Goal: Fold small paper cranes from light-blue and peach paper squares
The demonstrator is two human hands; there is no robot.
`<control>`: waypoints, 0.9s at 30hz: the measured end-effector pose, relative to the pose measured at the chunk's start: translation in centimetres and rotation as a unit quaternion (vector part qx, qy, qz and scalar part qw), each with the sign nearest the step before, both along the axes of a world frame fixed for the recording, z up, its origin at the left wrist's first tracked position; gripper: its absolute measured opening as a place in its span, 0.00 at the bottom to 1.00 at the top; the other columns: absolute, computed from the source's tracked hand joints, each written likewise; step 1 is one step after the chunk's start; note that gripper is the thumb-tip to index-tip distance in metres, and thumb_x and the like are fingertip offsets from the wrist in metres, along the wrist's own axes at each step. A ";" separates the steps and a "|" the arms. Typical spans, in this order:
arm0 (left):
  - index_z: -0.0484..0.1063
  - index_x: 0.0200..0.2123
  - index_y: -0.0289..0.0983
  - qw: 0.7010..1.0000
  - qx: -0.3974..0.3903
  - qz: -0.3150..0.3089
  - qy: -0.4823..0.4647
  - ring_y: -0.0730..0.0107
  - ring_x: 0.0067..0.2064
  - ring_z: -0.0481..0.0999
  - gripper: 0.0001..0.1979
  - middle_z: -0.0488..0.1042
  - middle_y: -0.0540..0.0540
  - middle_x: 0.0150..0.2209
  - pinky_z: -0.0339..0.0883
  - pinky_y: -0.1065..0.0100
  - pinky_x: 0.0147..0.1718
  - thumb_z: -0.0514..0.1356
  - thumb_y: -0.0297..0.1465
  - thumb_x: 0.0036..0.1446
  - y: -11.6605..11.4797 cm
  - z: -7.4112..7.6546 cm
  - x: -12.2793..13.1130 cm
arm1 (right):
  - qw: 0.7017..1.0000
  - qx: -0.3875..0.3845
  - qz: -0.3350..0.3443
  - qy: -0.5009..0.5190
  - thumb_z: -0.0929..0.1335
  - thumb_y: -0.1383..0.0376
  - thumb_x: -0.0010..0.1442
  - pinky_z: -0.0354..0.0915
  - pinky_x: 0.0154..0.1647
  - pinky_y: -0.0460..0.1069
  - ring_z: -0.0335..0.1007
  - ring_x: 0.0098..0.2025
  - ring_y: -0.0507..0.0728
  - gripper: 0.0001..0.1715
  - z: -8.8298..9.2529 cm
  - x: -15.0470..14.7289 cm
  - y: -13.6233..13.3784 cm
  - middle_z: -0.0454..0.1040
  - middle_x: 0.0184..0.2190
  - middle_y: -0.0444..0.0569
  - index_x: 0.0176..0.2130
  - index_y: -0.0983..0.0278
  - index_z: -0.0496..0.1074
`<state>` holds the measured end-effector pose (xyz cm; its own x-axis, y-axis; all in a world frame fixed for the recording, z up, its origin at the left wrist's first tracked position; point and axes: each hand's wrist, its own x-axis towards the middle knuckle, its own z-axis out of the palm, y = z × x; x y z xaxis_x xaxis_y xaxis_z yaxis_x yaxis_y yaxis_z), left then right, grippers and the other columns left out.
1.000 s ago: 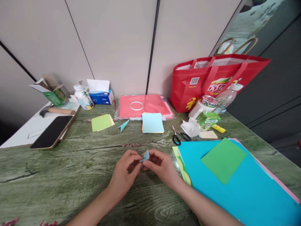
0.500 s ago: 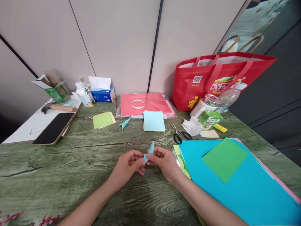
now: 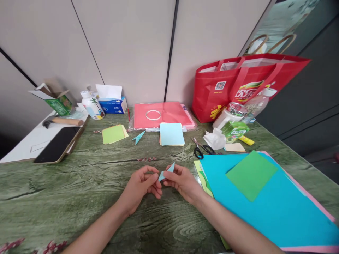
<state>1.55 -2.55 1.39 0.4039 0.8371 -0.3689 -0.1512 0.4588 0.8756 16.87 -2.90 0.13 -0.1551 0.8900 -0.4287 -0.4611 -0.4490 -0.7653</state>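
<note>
A small light-blue folded paper (image 3: 161,176) with pointed ends is held just above the table in the middle of the head view. My right hand (image 3: 183,181) pinches it between thumb and fingers, one tip sticking up past the thumb. At its lower left end, the curled thumb and fingers of my left hand (image 3: 141,185) close on the edge. A similar folded blue paper (image 3: 138,137) lies farther back. Behind my hands sits a stack of light-blue square sheets (image 3: 171,134), with green and yellow sheets (image 3: 113,134) to its left.
Black-handled scissors (image 3: 199,150) lie right of the stack, near a crumpled tissue (image 3: 215,139). Large blue sheets (image 3: 246,225) with a green square (image 3: 251,175) cover the right side. A phone (image 3: 57,145) and hammer (image 3: 63,121) lie left; a red bag (image 3: 209,95) stands behind.
The folded paper has tilted, its upper tip leaning more to the right. Both hands stay close around it. The whole view has shifted slightly.
</note>
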 end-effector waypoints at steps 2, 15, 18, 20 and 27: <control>0.65 0.32 0.35 1.000 0.015 -0.010 0.006 0.71 0.22 0.73 0.12 0.72 0.51 0.21 0.69 0.68 0.23 0.61 0.38 0.51 0.0 0.0 0.1 | 1.000 0.001 -0.002 -0.005 0.77 0.64 0.35 0.67 0.25 0.43 0.67 0.21 0.46 0.19 -0.1 0.0 0.0 0.70 0.21 0.40 0.25 0.68 0.68; 0.63 0.40 0.35 0.995 0.067 -0.040 0.064 0.69 0.23 0.74 0.19 0.74 0.50 0.23 0.69 0.67 0.24 0.63 0.34 0.45 -0.3 -0.5 0.5 | 0.971 0.177 0.052 -0.150 0.74 0.60 0.43 0.63 0.26 0.45 0.64 0.23 0.49 0.13 -0.5 0.1 -0.3 0.70 0.20 0.40 0.26 0.65 0.70; 0.65 0.39 0.34 0.995 0.060 -0.041 0.071 0.70 0.20 0.72 0.17 0.73 0.51 0.21 0.68 0.68 0.20 0.61 0.33 0.46 -0.2 -0.7 0.5 | 0.973 0.178 0.058 -0.137 0.74 0.60 0.43 0.63 0.27 0.45 0.65 0.23 0.49 0.13 -0.5 0.1 -0.4 0.71 0.21 0.41 0.27 0.65 0.71; 0.66 0.36 0.33 0.993 0.072 -0.045 0.084 0.71 0.20 0.72 0.13 0.74 0.50 0.22 0.67 0.69 0.19 0.60 0.33 0.46 -0.1 -0.8 0.3 | 0.974 0.179 0.042 -0.132 0.74 0.60 0.43 0.65 0.28 0.46 0.66 0.24 0.50 0.13 -0.5 0.2 -0.4 0.72 0.22 0.42 0.28 0.65 0.72; 0.71 0.29 0.33 0.972 0.137 -0.081 0.172 0.80 0.14 0.61 0.09 0.68 0.53 0.17 0.55 0.77 0.13 0.56 0.34 0.50 0.0 -0.5 0.1 | 0.968 0.193 0.003 -0.163 0.74 0.62 0.42 0.65 0.26 0.45 0.67 0.23 0.50 0.11 -0.6 0.2 -0.4 0.73 0.21 0.42 0.26 0.65 0.73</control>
<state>1.60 -2.55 0.84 0.4312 0.8584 -0.2779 0.2279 0.1944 0.9541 17.08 -3.27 -0.44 -0.0741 0.9929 -0.0926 -0.1659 -0.1039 -0.9807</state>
